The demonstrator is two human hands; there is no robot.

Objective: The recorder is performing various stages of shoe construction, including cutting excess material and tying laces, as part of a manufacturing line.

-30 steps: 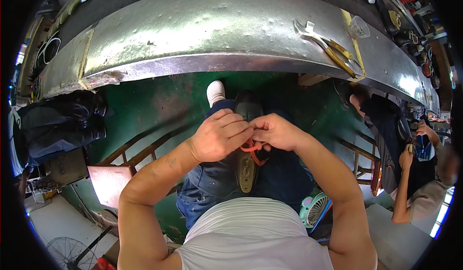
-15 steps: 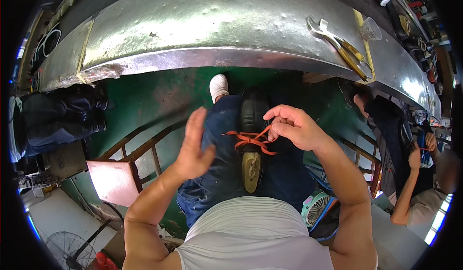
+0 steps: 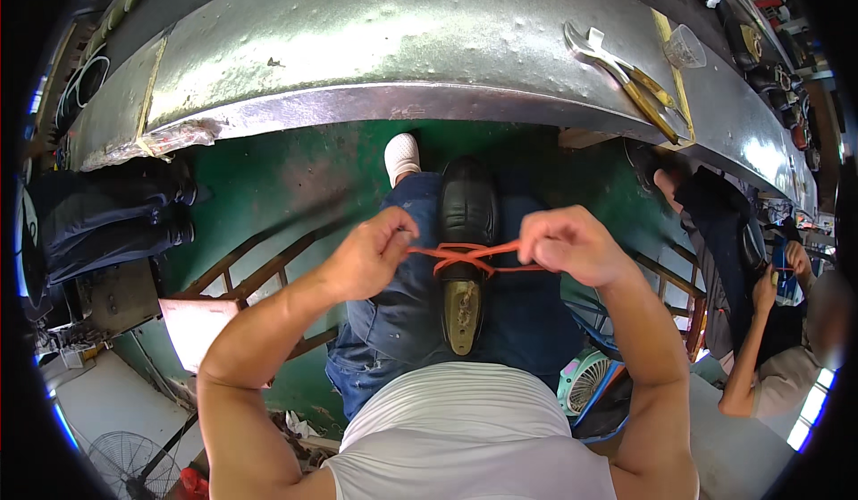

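Observation:
A black leather shoe (image 3: 467,203) lies across my lap, toe pointing away from me. Its heel end shows a worn yellowish shoe last (image 3: 462,314). An orange shoelace (image 3: 461,253) crosses over the middle of the shoe. To the left of it, my left hand (image 3: 368,254) is closed with one lace end pinched in its fingers. On the opposite side my right hand (image 3: 576,245) grips the other end, and the lace runs taut between both hands. Another orange strand reaches toward the right, under my right hand.
Ahead runs a metal-topped bench (image 3: 357,40), with pincers (image 3: 626,80) and a clear plastic cup (image 3: 684,47) at its right. A wooden stool (image 3: 201,321) stands left. A small green fan (image 3: 585,382) is by my right side. Another person (image 3: 778,339) works at far right.
My left hand has come in from being open and taken a lace end. My right hand has moved slightly right, and the loose lace is now drawn out sideways.

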